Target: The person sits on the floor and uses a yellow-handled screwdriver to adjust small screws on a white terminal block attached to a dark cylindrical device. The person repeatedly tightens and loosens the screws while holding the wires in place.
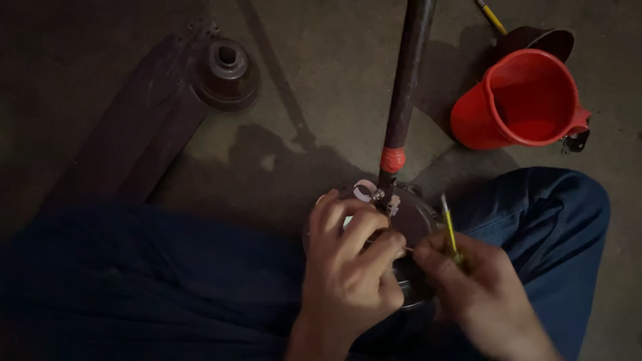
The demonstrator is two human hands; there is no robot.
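While I am sitting on the floor (294,80) with my legs in blue trousers (555,220), I am working on a round dark metal part (418,224) that is lying between my knees. My left hand (351,267) is resting on top of it, with the fingers bent and pressing down near the middle. My right hand (478,287) is closing around a thin yellow tool (449,227), which is sticking up out of my fist just beside the round part. A long dark rod (406,80) with a red band (392,159) is standing up from the round part and reaching away from me. A red plastic jug (521,100) is sitting on the floor to my right, well apart from my hands. A flat dark blade with a round hub (226,70) is lying on the floor to my left.
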